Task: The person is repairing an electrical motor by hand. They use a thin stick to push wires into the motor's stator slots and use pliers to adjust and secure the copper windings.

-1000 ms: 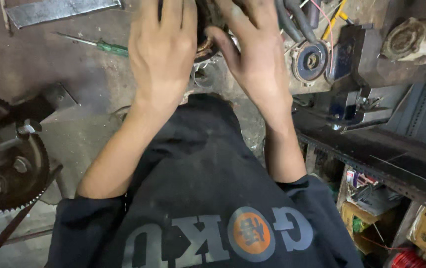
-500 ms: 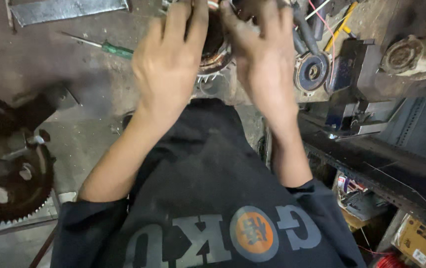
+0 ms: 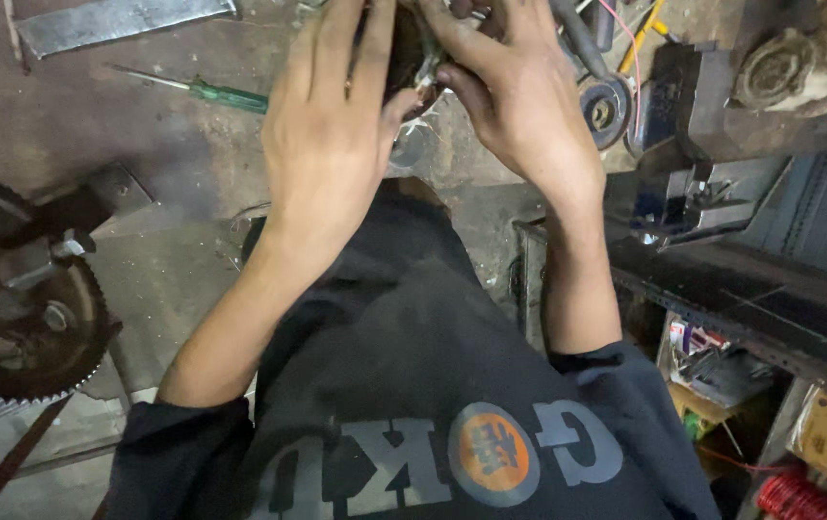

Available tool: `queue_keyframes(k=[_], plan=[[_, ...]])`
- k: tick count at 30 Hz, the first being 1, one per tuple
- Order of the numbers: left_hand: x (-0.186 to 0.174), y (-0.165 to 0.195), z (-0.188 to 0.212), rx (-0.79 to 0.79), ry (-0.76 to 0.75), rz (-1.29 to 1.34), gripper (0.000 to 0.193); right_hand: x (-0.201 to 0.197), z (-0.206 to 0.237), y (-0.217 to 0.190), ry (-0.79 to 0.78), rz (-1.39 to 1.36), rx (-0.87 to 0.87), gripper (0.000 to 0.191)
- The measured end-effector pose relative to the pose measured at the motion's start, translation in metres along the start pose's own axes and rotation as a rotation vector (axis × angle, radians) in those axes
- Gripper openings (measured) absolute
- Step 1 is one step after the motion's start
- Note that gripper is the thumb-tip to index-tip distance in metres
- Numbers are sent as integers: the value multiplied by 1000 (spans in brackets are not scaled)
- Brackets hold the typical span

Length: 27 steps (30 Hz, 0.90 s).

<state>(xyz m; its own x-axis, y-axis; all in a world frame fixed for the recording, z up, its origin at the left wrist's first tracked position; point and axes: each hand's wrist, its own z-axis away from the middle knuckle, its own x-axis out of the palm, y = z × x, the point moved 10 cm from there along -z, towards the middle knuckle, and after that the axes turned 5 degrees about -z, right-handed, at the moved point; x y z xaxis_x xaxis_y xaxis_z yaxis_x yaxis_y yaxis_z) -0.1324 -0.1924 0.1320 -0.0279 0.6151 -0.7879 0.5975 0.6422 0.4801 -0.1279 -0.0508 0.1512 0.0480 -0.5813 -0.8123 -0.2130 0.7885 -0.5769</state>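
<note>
Metal workshop: grimy steel bench (image 3: 144, 144), toothed gear wheel (image 3: 19, 318), green-handled screwdriver (image 3: 211, 91), vise (image 3: 712, 106).

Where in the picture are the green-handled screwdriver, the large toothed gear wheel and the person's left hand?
green-handled screwdriver (image 3: 229, 96): head view, on its green handle.
large toothed gear wheel (image 3: 57, 371): head view, on its toothed rim at the lower right.
left hand (image 3: 332, 144): head view, on the back of the hand.

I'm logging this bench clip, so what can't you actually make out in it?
Head view only:
- The dark round part held between left hand and right hand: mostly covered by fingers, its top cut by the frame edge.
- Toothed wheel: cut by the left edge.
- Green-handled screwdriver: tip too thin to judge.
</note>
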Motion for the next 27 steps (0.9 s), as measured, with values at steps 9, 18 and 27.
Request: queue_keyframes(k=[9,18,27], plan=[[7,5,16,14,23,132,24,-1,15,5,43,98,-93,46],[5,-5,2,31,-8,289,21,-5,8,9,13,-11,-97,45],[-13,12,10,223,-24,-22,39,-8,34,6,183,-38,16,43]])
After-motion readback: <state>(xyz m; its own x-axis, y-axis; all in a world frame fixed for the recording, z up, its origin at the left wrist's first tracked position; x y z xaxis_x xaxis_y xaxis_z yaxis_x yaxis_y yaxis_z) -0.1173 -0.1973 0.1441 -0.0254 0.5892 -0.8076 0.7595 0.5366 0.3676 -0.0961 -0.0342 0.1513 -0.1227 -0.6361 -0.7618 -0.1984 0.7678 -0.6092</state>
